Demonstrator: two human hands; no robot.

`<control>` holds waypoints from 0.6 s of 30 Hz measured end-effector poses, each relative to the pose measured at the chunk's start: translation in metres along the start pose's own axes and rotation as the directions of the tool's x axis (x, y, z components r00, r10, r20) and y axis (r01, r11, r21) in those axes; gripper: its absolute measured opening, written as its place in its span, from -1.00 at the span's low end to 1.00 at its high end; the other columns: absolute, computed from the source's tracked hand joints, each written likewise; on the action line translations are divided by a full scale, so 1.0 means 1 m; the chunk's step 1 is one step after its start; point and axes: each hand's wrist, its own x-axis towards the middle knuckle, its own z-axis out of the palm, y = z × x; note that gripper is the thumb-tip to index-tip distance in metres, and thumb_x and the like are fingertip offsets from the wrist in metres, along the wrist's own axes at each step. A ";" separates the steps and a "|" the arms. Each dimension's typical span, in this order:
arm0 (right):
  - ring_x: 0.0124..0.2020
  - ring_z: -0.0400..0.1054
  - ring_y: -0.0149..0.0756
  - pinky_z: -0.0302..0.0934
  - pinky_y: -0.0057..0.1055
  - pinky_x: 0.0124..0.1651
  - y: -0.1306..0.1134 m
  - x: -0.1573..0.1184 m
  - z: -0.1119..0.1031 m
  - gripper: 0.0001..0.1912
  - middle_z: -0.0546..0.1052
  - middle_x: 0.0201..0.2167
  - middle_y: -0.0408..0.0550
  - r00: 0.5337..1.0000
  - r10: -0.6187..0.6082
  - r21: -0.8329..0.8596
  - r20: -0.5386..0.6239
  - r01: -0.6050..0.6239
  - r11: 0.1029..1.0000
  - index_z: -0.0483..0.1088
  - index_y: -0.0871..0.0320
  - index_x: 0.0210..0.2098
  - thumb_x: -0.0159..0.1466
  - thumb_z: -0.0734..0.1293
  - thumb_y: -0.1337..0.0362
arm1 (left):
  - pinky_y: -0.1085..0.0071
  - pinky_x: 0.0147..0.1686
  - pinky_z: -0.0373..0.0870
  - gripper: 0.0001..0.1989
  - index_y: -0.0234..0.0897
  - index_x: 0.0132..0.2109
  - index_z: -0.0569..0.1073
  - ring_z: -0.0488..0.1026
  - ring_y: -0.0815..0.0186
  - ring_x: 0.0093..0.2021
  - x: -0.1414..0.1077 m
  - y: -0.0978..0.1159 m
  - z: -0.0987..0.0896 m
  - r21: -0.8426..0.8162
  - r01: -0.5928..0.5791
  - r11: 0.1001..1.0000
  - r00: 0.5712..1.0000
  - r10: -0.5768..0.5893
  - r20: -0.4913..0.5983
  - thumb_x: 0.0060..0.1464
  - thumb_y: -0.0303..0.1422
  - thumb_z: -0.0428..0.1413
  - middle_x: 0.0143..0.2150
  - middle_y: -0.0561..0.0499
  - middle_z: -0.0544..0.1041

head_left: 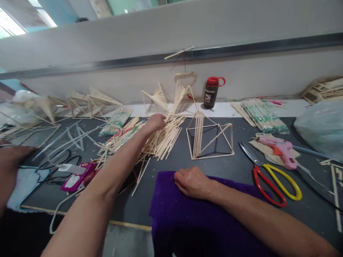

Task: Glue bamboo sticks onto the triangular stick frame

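My left hand (157, 122) reaches over the far end of a loose pile of thin wooden sticks (167, 141). Its fingers are closed near the stick ends, and what they hold is too small to make out. Resting on a purple cloth (171, 210) at the table's front edge is my right hand (193, 182), its fingers curled together; anything under them is hidden. Just beyond it stands a stick frame (214, 155) with a row of parallel sticks on its left side. Behind the pile is a fan-shaped stick model (158, 97).
Scissors (268, 175) with red and yellow handles and a pink glue gun (281, 148) lie right. A red-capped bottle (210, 94) stands by the wall. Packaged sticks (264, 114) lie back right. Another person's arm (10, 167) is at left, near cables and a magenta device (79, 176).
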 end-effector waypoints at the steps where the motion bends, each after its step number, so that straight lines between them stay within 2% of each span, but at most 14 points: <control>1: -0.33 0.42 -0.27 0.03 -0.38 -0.43 0.000 0.000 0.000 -0.74 0.51 -0.25 -0.01 1.000 0.001 -0.001 -0.007 -0.001 1.000 0.30 0.17 -0.15 0.40 0.05 0.21 | 0.33 -0.10 0.35 -0.71 -0.32 -0.17 0.57 0.51 0.13 -0.13 -0.006 0.005 0.003 0.071 -0.021 0.997 0.999 0.024 -0.040 -0.13 -0.46 0.14 -0.23 -0.14 0.60; 3: -0.33 0.42 -0.26 0.02 -0.38 -0.44 0.000 0.000 -0.001 -0.74 0.51 -0.24 -0.01 1.000 0.000 -0.001 -0.012 0.000 1.000 0.31 0.17 -0.15 0.40 0.05 0.21 | 0.30 -0.06 0.33 -0.68 -0.27 -0.10 0.56 0.48 0.11 -0.04 -0.022 0.017 0.012 0.224 -0.079 0.971 0.989 0.104 -0.102 -0.01 -0.41 0.06 -0.11 -0.16 0.59; 4: -0.33 0.42 -0.26 0.03 -0.38 -0.44 0.000 -0.001 -0.002 -0.74 0.51 -0.24 -0.01 1.000 -0.002 0.001 -0.009 0.002 1.000 0.31 0.17 -0.15 0.40 0.05 0.21 | 0.30 -0.08 0.34 -0.71 -0.25 -0.13 0.57 0.49 0.12 -0.07 -0.031 0.024 0.018 0.320 -0.132 0.938 0.984 0.163 -0.071 0.06 -0.37 0.01 -0.14 -0.15 0.59; 6: -0.32 0.43 -0.26 0.03 -0.38 -0.43 0.000 -0.001 -0.003 -0.74 0.51 -0.24 0.00 1.000 -0.004 0.003 0.002 0.004 1.000 0.31 0.18 -0.14 0.39 0.06 0.22 | 0.32 -0.13 0.37 -0.69 -0.23 -0.16 0.58 0.51 0.11 -0.11 -0.047 0.037 0.032 0.423 -0.210 0.881 0.977 0.204 0.060 0.12 -0.29 -0.02 -0.18 -0.14 0.61; 8: -0.32 0.43 -0.26 0.04 -0.38 -0.42 0.000 -0.002 -0.005 -0.74 0.51 -0.24 0.01 1.000 0.000 0.000 0.006 0.000 1.000 0.31 0.18 -0.13 0.39 0.06 0.22 | 0.32 -0.14 0.37 -0.66 -0.28 -0.14 0.58 0.51 0.09 -0.08 -0.057 0.046 0.044 0.499 -0.211 0.841 0.976 0.156 0.150 0.13 -0.25 -0.02 -0.15 -0.20 0.60; 11: -0.31 0.43 -0.25 0.06 -0.39 -0.42 0.000 -0.002 -0.007 -0.73 0.51 -0.24 0.01 1.000 0.013 -0.003 0.006 -0.013 1.000 0.31 0.18 -0.13 0.40 0.06 0.23 | 0.31 -0.15 0.39 -0.67 -0.34 -0.13 0.59 0.51 0.05 -0.07 -0.060 0.050 0.052 0.536 -0.170 0.827 0.980 0.086 0.179 0.10 -0.27 0.04 -0.14 -0.27 0.59; 18: -0.31 0.43 -0.23 0.09 -0.39 -0.42 0.000 -0.004 -0.008 -0.73 0.51 -0.24 0.03 1.000 -0.004 -0.014 0.003 0.004 1.000 0.31 0.19 -0.13 0.39 0.05 0.24 | 0.34 -0.22 0.41 -0.74 -0.26 -0.21 0.62 0.53 0.06 -0.12 -0.051 0.033 0.042 0.550 -0.110 0.828 0.979 -0.004 0.202 -0.02 -0.31 0.11 -0.18 -0.22 0.61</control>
